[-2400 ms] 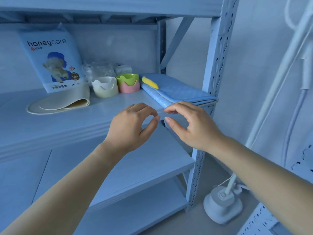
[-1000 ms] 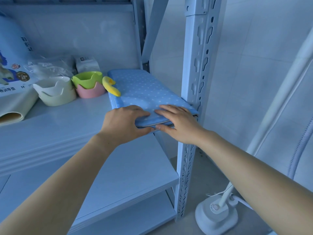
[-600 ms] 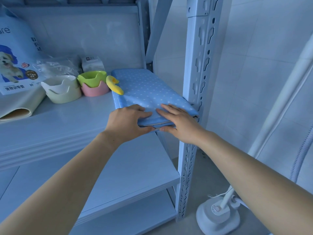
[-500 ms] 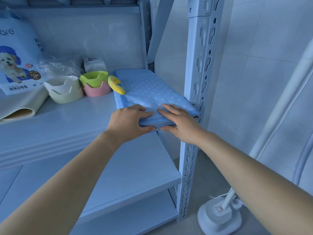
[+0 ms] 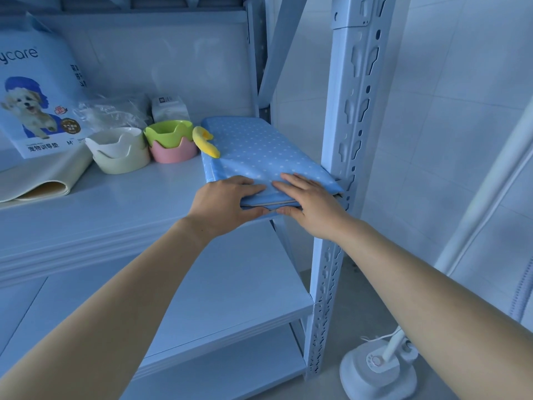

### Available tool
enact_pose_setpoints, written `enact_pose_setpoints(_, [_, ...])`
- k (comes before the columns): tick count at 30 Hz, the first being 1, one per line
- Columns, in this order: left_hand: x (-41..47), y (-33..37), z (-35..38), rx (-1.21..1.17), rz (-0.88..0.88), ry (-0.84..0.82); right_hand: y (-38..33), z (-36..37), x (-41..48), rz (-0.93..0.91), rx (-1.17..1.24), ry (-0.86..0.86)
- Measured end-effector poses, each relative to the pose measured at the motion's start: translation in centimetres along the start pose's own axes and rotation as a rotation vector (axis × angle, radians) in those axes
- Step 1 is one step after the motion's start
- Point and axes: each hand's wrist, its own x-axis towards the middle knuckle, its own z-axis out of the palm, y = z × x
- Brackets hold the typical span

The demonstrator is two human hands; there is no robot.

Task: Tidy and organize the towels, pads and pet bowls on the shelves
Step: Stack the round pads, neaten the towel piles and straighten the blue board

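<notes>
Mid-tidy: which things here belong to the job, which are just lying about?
Job: blue dotted pad, gripped by left hand and right hand; cream bowls; green-on-pink bowls; beige mat; pad pack.
Lying about: plastic wrap; white packet; floor-stand base.

Pet-pad bag [image 5: 34, 90] partly off the left edge; white packet [image 5: 170, 109] with illegibly small print.
</notes>
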Motion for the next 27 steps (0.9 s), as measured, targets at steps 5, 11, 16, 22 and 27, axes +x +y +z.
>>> enact_pose_setpoints(5, [0.8, -0.8, 0.3, -0.024, 0.018, 0.030, 0.3, 0.1, 1.3, 0.000, -0.010, 0.010])
enact_pose_setpoints(11, [2.1, -2.0, 0.6, -0.056, 0.034, 0.066, 0.7, 0.3, 3.0, -0.004, -0.046, -0.004])
enact_pose_setpoints(16, [3.8, -3.4, 1.2, -0.033, 0.050, 0.040, 1.1, 0.6, 4.9, 0.001, -0.032, -0.006])
enact_pose_setpoints(22, [5.5, -4.8, 1.9, -0.011, 0.067, 0.039, 1.8, 1.1, 6.6, 0.011, -0.008, -0.020])
enact_pose_setpoints(27, [6.5, -5.5, 2.2, 0.005, 0.055, 0.018, 2.2, 1.4, 8.0, 0.013, 0.001, -0.030])
